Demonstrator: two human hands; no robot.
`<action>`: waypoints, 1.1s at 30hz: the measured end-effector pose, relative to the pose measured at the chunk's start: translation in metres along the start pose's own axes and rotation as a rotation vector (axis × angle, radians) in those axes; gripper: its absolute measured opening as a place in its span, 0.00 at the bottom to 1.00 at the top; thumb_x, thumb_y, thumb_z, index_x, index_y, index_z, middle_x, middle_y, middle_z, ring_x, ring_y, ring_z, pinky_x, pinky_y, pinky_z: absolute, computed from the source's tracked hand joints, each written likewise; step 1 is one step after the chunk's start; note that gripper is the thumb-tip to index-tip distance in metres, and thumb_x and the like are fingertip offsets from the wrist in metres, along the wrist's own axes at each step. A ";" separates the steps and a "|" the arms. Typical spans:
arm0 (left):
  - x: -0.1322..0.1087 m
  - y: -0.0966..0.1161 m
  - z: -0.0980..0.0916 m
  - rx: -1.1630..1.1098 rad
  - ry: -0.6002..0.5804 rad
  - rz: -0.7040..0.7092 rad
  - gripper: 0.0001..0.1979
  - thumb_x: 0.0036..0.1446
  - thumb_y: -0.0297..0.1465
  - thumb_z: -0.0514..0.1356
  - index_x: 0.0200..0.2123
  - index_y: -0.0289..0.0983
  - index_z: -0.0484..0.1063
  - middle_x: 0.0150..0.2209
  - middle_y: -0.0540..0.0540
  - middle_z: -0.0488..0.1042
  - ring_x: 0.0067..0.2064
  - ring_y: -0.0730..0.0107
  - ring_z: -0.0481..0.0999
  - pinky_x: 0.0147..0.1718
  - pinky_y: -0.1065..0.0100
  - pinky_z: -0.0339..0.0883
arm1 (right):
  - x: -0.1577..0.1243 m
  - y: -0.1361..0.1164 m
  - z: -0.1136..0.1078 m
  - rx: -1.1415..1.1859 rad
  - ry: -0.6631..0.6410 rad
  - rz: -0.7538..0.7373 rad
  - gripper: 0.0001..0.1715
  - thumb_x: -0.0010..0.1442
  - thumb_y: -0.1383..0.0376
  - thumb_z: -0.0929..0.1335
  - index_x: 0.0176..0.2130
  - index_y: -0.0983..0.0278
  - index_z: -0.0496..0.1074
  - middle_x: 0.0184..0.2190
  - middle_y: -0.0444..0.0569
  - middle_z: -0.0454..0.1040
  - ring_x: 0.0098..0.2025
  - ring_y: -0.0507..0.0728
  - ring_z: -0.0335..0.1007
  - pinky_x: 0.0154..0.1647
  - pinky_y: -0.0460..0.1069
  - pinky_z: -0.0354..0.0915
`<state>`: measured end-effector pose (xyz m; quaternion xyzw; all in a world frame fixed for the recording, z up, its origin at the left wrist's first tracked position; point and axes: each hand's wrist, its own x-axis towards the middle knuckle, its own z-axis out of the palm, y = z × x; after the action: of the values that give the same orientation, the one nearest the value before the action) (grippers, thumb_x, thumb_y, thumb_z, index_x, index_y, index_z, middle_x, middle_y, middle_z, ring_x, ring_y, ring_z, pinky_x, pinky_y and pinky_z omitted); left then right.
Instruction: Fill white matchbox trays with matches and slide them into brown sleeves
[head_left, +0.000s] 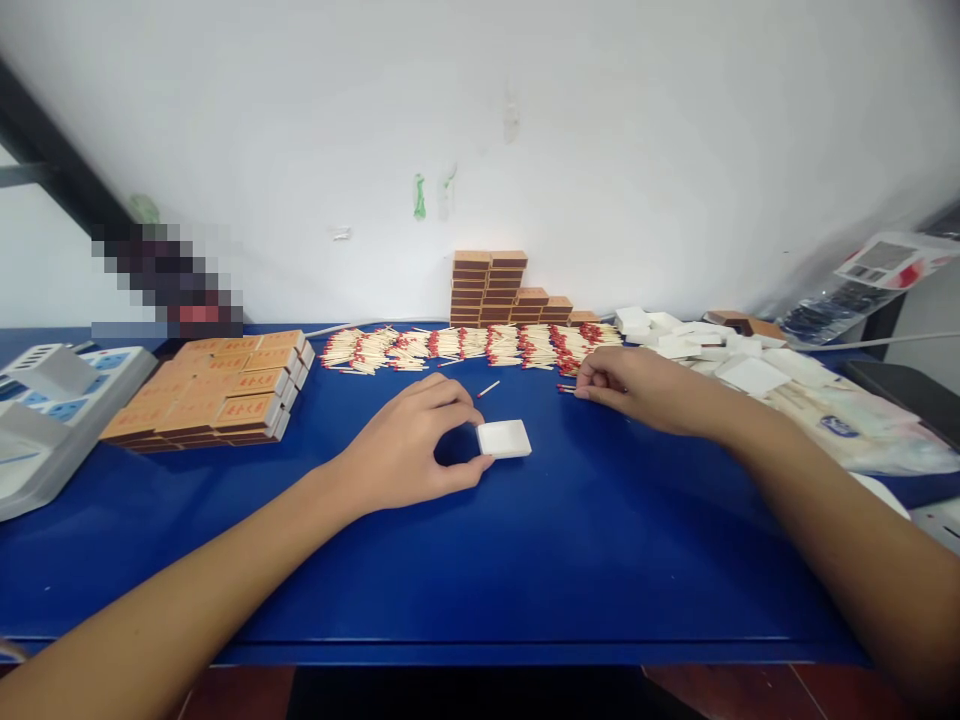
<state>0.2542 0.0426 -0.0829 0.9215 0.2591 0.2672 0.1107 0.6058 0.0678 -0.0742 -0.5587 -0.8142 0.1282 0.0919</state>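
Observation:
A small white matchbox tray (505,438) lies on the blue table, its hollow side up with no matches seen inside. My left hand (420,440) grips its left end between thumb and fingers. To the right, my right hand (619,385) pinches a few matches (566,388) near the table top, their red heads poking out leftward. Behind both hands stretches a long row of loose red-headed matches (457,345) in piles. One single match (488,389) lies apart, just behind the tray.
Closed matchboxes (217,385) are stacked in a block at left, beside a power strip (71,420). More matchboxes (487,290) stand in steps against the wall. At right are white trays (720,350), a tissue pack (840,425) and a clear plastic bag (847,300).

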 end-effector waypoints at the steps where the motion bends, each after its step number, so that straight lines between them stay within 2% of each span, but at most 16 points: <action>1: 0.000 0.000 0.000 -0.001 -0.004 -0.003 0.12 0.66 0.37 0.70 0.49 0.38 0.82 0.48 0.42 0.81 0.51 0.56 0.79 0.54 0.52 0.76 | 0.001 0.000 0.001 -0.004 0.016 0.005 0.18 0.69 0.50 0.66 0.37 0.59 0.76 0.31 0.51 0.79 0.31 0.59 0.71 0.33 0.52 0.61; 4: 0.000 0.000 0.000 -0.005 -0.016 -0.009 0.12 0.66 0.37 0.70 0.49 0.39 0.83 0.48 0.42 0.81 0.52 0.55 0.79 0.54 0.53 0.76 | 0.003 0.001 0.003 -0.007 0.056 0.009 0.17 0.69 0.50 0.68 0.38 0.59 0.76 0.32 0.51 0.78 0.32 0.59 0.71 0.34 0.53 0.60; 8: -0.001 -0.002 0.001 -0.009 -0.024 -0.013 0.12 0.66 0.37 0.70 0.49 0.38 0.82 0.48 0.42 0.81 0.52 0.55 0.79 0.54 0.53 0.76 | 0.004 0.003 0.006 0.002 0.048 0.023 0.18 0.70 0.50 0.67 0.35 0.59 0.75 0.32 0.51 0.78 0.32 0.60 0.70 0.35 0.53 0.60; 11: -0.001 -0.002 0.001 -0.004 -0.020 -0.014 0.12 0.66 0.37 0.70 0.49 0.38 0.82 0.48 0.42 0.81 0.52 0.55 0.79 0.54 0.53 0.75 | 0.002 -0.004 0.007 0.027 0.068 -0.001 0.18 0.71 0.50 0.66 0.36 0.59 0.74 0.33 0.52 0.78 0.33 0.60 0.70 0.35 0.54 0.60; 14: -0.001 -0.003 0.003 0.011 -0.008 -0.027 0.12 0.66 0.37 0.70 0.48 0.38 0.82 0.47 0.42 0.81 0.51 0.55 0.79 0.53 0.53 0.75 | -0.002 -0.026 0.009 0.095 0.096 -0.084 0.18 0.72 0.51 0.65 0.38 0.59 0.75 0.34 0.51 0.78 0.34 0.59 0.70 0.36 0.53 0.62; 17: -0.001 -0.003 0.004 0.023 -0.001 -0.034 0.11 0.66 0.37 0.70 0.47 0.38 0.82 0.46 0.43 0.81 0.50 0.56 0.79 0.53 0.53 0.75 | -0.007 -0.058 0.015 0.175 0.108 -0.172 0.16 0.75 0.52 0.66 0.40 0.58 0.76 0.35 0.49 0.77 0.35 0.58 0.70 0.37 0.52 0.63; 20: -0.001 -0.003 0.005 0.025 0.007 -0.029 0.11 0.66 0.37 0.69 0.47 0.38 0.81 0.46 0.43 0.80 0.49 0.56 0.78 0.52 0.53 0.75 | -0.013 -0.086 0.023 0.198 0.079 -0.249 0.12 0.76 0.56 0.66 0.41 0.58 0.75 0.38 0.50 0.77 0.35 0.57 0.70 0.38 0.52 0.63; 23: -0.001 -0.002 0.005 0.026 0.008 -0.028 0.09 0.66 0.36 0.69 0.45 0.38 0.81 0.46 0.43 0.81 0.49 0.56 0.78 0.52 0.54 0.75 | -0.016 -0.100 0.028 0.171 0.046 -0.277 0.11 0.76 0.59 0.66 0.41 0.59 0.75 0.40 0.50 0.77 0.35 0.57 0.71 0.37 0.52 0.64; 26: -0.001 -0.002 0.004 0.024 0.003 -0.028 0.09 0.66 0.37 0.69 0.45 0.39 0.81 0.46 0.43 0.81 0.48 0.56 0.78 0.52 0.54 0.75 | -0.011 -0.100 0.031 0.195 0.044 -0.284 0.12 0.75 0.58 0.67 0.41 0.59 0.76 0.38 0.50 0.77 0.35 0.57 0.71 0.38 0.52 0.65; 28: -0.001 -0.002 0.005 0.023 -0.003 -0.031 0.10 0.66 0.37 0.69 0.45 0.38 0.81 0.46 0.43 0.81 0.49 0.56 0.79 0.52 0.54 0.76 | -0.002 -0.094 0.034 0.226 0.110 -0.280 0.11 0.75 0.58 0.67 0.43 0.59 0.77 0.38 0.50 0.77 0.37 0.58 0.72 0.40 0.53 0.67; 31: -0.001 -0.002 0.005 0.018 -0.017 -0.043 0.11 0.66 0.38 0.69 0.46 0.38 0.82 0.46 0.42 0.81 0.49 0.55 0.79 0.52 0.54 0.76 | 0.017 -0.085 0.042 0.192 0.247 -0.292 0.11 0.75 0.60 0.67 0.51 0.58 0.78 0.45 0.54 0.78 0.48 0.63 0.74 0.48 0.56 0.69; 33: -0.002 -0.001 0.004 0.016 -0.022 -0.048 0.12 0.66 0.39 0.69 0.46 0.38 0.82 0.46 0.42 0.81 0.50 0.55 0.79 0.52 0.53 0.76 | 0.029 -0.080 0.048 0.141 0.260 -0.311 0.11 0.75 0.61 0.67 0.51 0.57 0.79 0.49 0.56 0.76 0.55 0.66 0.72 0.52 0.59 0.69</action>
<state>0.2549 0.0427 -0.0877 0.9188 0.2822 0.2521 0.1126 0.5102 0.0625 -0.0948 -0.4303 -0.8609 0.0959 0.2539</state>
